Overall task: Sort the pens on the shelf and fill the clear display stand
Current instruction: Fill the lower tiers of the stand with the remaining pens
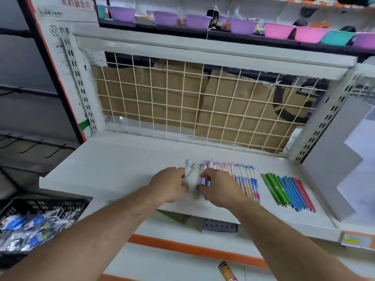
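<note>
Pale pens (pixel 192 180) lie between the hands; left hand (pixel 170 184) and right hand (pixel 220 188) both pinch them.

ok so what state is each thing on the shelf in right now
left hand, gripping the pale pen bundle
right hand, fingers curled on the same bundle
pastel pen row, flat, side by side on the shelf
green, blue and red pens, flat, grouped by colour
black crate, holds packets
</note>
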`<state>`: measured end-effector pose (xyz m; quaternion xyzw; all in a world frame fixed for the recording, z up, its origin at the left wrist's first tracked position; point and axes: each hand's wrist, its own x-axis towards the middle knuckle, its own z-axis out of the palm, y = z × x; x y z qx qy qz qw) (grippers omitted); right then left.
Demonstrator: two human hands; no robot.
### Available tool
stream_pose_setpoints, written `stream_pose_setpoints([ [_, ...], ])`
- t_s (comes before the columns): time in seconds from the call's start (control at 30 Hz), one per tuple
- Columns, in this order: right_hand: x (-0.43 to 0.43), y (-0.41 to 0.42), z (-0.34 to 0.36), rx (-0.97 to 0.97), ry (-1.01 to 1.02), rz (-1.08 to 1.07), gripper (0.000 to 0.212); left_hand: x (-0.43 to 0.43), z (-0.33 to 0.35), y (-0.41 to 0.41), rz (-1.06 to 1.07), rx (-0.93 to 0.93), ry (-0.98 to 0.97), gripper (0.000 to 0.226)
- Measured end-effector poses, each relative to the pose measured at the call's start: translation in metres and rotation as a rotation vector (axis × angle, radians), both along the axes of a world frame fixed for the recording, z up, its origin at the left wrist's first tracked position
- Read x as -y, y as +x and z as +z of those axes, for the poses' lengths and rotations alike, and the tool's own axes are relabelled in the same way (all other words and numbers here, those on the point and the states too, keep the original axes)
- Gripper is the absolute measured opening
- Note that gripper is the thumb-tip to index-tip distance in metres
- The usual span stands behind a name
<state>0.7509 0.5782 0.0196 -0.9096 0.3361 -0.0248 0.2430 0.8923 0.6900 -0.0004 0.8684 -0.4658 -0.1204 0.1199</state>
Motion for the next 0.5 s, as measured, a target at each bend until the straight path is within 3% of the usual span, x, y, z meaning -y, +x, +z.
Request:
stream_pose_setpoints([
  [0.27,0.017,0.030,-0.010,-0.019,0.042,-0.078,0.021,0.033,-0.020,0.027,0.015,0.000,0.063,0.026],
  [0.5,0.037,0.041,-0.012,-0.005,0.038,-0.064,0.021,0.057,-0.022,0.040,0.095,0.083,0.188,0.025],
])
